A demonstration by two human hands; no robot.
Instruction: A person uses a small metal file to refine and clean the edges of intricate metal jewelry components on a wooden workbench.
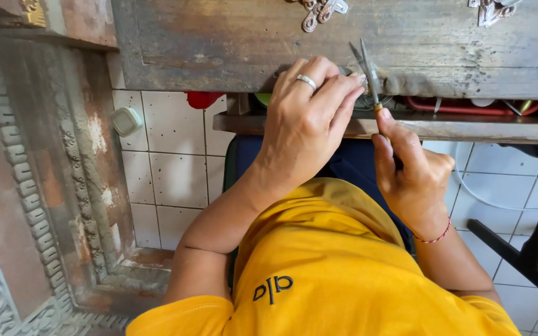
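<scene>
Metal tweezers point(366, 68): one, right hand point(413, 174); left hand point(306, 124) ringed.

White tiled floor point(175, 168) below, daylight on it. A worn wooden bench point(231, 43) spans the top, a carved frame point(38, 186) stands left, a black stand point(530, 249) right.

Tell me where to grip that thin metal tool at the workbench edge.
Grip the tool low on its handle end, where the right hand pinches it now, coming from below. Its pointed tips aim up at the workbench, beside the left hand, so the top stays free.
</scene>
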